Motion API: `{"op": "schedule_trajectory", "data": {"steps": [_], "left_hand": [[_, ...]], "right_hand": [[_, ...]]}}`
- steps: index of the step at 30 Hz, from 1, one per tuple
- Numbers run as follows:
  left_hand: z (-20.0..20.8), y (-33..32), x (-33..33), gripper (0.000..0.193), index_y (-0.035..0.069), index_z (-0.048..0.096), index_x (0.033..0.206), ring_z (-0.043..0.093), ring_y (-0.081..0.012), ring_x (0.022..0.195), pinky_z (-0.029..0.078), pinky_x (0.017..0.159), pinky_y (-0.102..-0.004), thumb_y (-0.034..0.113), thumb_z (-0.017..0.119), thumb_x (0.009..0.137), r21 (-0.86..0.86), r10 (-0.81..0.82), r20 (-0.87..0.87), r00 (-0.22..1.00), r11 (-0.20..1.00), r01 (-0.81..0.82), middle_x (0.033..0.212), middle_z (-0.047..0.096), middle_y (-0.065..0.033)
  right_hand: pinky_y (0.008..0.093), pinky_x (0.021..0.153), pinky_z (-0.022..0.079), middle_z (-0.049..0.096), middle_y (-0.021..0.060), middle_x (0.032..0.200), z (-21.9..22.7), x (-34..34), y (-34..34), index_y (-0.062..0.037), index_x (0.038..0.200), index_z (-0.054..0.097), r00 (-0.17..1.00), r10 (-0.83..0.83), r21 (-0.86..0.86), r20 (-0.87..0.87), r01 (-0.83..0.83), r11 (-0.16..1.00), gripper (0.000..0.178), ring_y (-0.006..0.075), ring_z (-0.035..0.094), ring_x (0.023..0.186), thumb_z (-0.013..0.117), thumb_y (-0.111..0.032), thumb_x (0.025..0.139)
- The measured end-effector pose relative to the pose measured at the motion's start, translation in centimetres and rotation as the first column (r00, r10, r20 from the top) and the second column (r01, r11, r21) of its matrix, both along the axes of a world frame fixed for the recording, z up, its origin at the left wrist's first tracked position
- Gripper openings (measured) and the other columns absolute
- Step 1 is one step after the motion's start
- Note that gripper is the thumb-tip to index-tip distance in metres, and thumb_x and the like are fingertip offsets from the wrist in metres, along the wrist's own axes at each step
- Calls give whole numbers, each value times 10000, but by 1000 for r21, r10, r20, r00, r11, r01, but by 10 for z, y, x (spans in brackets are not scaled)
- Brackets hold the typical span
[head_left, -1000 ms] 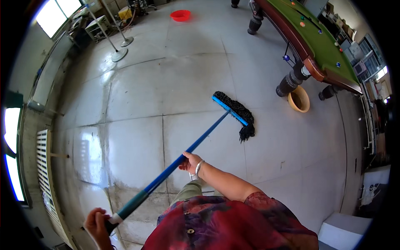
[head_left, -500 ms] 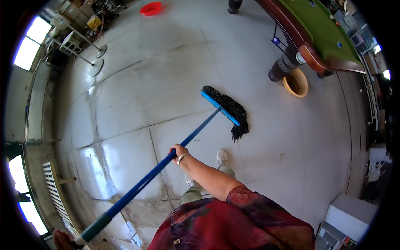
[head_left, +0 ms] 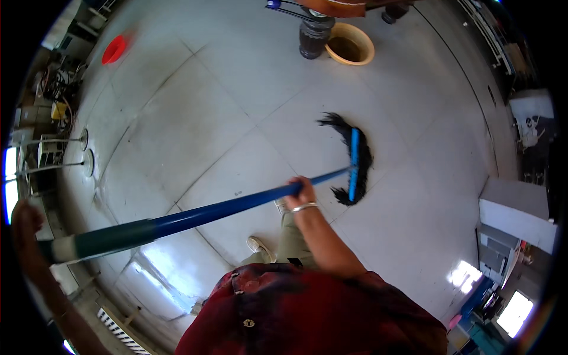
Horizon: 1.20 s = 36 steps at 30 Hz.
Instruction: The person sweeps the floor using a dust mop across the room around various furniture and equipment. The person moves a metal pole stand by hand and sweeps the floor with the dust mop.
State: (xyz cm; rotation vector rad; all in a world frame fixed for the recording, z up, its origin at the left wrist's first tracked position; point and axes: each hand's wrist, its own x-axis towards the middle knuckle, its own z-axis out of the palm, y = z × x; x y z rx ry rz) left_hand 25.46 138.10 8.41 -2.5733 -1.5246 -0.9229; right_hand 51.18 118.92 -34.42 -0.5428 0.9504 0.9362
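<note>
A long blue-handled mop [head_left: 219, 209] runs across my front, from the far left to the floor on the right. My right hand [head_left: 300, 194], with a bracelet at the wrist, is wrapped round the lower handle. At the green grip end, my left hand [head_left: 26, 234] holds the top of the handle; it is dim near the picture's rim and part of its grip is hidden. The black mop head [head_left: 363, 160] with its blue bar lies on the grey floor [head_left: 254, 154], its strands trailing toward the left at both ends. My shoes stand just below the handle.
A tan basin [head_left: 369, 52] with dark contents stands beside the dark turned table leg [head_left: 315, 38]. Far left are a red basin [head_left: 113, 49] and metal poles on round bases [head_left: 89, 163]. Grey cabinets [head_left: 513, 207] line the right, and a slatted frame [head_left: 121, 331] leans lower left.
My view has turned to the right. The mop head has swept right, and its strands now trail left. Both hands stay on the handle, which now lies flatter across my view.
</note>
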Motion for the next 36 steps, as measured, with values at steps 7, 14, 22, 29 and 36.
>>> {"op": "schedule_trajectory", "data": {"steps": [7, 14, 22, 29, 36], "left_hand": [[-143, -79, 178, 86, 43, 543, 731, 515, -208, 477, 407, 437, -271, 43, 535, 646, -483, -699, 140, 701, 570, 665, 572, 528, -80], [-204, -60, 130, 112, 11, 551, 746, 527, -198, 478, 420, 466, -242, 103, 536, 683, -790, -426, 179, 887, 475, 388, 584, 552, -101], [-166, -7, 6, 159, -27, 557, 790, 487, -103, 454, 387, 444, -209, 101, 475, 745, -765, -101, 122, 987, 625, 159, 513, 506, -60], [-35, -11, -181, 138, -18, 565, 759, 426, -65, 454, 352, 427, -188, 76, 466, 741, -700, 300, 313, 901, 714, 5, 520, 472, -21], [34, -118, -452, 169, -9, 572, 782, 450, -76, 461, 375, 434, -189, 123, 475, 740, -513, 602, 409, 686, 773, -372, 578, 511, -35]], "right_hand": [[228, 368, 365, 388, 13, 465, -119, 158, -236, -91, 533, 339, 1000, -27, -410, -4, 23, 912, 133, 121, 386, 374, 416, -17, 612], [229, 392, 357, 367, 4, 458, -41, 136, -260, -108, 563, 312, 976, -182, -706, 116, 210, 677, 104, 126, 371, 383, 364, -79, 648], [232, 427, 378, 379, -1, 450, 14, 39, -180, -126, 533, 315, 991, -122, -745, -46, 47, 665, 126, 128, 380, 390, 346, -111, 655], [291, 545, 406, 391, 16, 490, 88, -72, -110, -96, 558, 353, 983, 165, -561, -85, -184, 807, 114, 162, 412, 471, 328, -72, 666], [352, 613, 436, 463, 77, 594, 164, -260, 13, -23, 665, 410, 726, 666, -326, -172, -680, 657, 83, 205, 471, 555, 377, -97, 682]]}}
